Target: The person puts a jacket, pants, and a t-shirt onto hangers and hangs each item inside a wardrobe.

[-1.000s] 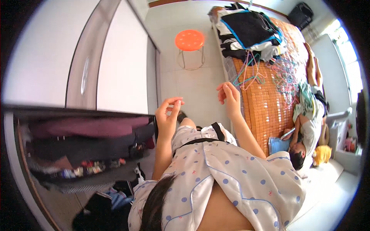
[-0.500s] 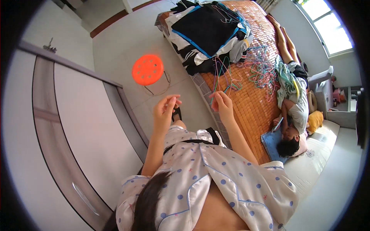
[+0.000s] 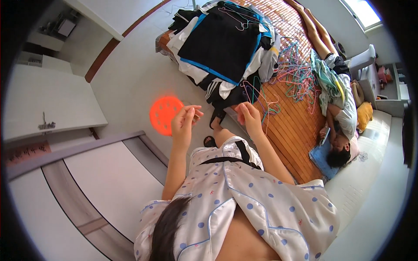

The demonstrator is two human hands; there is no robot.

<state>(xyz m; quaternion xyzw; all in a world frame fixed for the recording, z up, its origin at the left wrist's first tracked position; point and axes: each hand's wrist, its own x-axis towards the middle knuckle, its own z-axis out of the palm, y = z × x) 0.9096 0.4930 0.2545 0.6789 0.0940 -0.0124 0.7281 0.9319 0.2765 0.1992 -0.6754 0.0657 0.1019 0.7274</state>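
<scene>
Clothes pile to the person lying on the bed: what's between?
Head view: a tangle of coloured hangers on the mat separates clothes pile and person, with green cloth beside the person.

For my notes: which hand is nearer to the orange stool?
Left. In view, the left hand overlaps the right edge of the orange stool; the right hand is farther right.

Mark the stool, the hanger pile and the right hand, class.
Stool (image 3: 161, 116): head view, seat top.
Hanger pile (image 3: 298, 71): head view, tangle's middle.
Right hand (image 3: 250, 115): head view, middle of hand.
</scene>
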